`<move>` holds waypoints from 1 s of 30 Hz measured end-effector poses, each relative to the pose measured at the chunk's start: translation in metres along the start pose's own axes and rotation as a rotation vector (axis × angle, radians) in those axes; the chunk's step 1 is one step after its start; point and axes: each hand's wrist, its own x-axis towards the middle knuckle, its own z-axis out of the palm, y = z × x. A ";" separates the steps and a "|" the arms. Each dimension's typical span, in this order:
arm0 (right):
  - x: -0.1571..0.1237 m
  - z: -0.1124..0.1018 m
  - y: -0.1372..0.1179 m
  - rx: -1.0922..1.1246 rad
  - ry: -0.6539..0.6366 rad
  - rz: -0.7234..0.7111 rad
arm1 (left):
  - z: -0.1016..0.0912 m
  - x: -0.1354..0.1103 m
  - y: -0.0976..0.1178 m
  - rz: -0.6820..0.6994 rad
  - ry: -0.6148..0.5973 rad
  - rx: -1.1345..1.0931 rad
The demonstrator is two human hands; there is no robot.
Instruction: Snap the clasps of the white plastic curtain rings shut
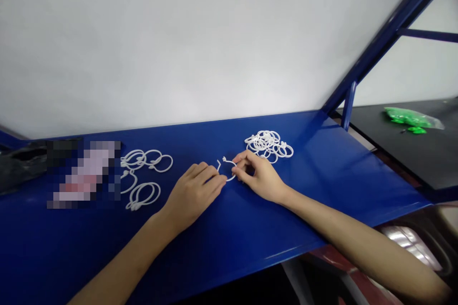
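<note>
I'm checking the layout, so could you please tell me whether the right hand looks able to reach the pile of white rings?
Probably yes: the pile of white rings lies just beyond the right hand, with nothing visible between, though it holds an open ring.

Place: looks like a workshop / small-parts work area; exact trade can't tell.
Blue bench: glossy, prob. painted metal, plain utility type.
Blue frame: sturdy straight bars w/ crosspiece, at bench's rt. end.
Wall: plain, off-white.
White rings: many alike, loose in grps, like batch parts.
Black bench: 2nd surface, far rt.
Clear plastic bag: bright-green pcs. inside, on black bench, like bulk stock.
</note>
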 end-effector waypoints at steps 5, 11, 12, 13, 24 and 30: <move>-0.004 0.001 -0.002 -0.009 -0.008 -0.064 | 0.006 0.000 -0.001 -0.518 0.117 -0.173; -0.005 0.002 -0.001 -0.034 -0.056 -0.076 | 0.005 0.004 0.000 -0.634 -0.032 -0.469; -0.005 0.002 -0.001 -0.038 -0.067 -0.083 | 0.005 0.005 0.001 -0.652 -0.042 -0.505; -0.005 0.001 -0.001 -0.038 -0.078 -0.091 | 0.004 0.006 0.002 -0.664 -0.047 -0.535; -0.009 -0.004 -0.006 -0.028 -0.172 -0.209 | 0.002 0.002 0.002 -0.538 -0.042 -0.569; -0.008 -0.007 0.001 -0.136 -0.241 -0.374 | 0.009 -0.003 -0.002 -0.470 -0.061 -0.523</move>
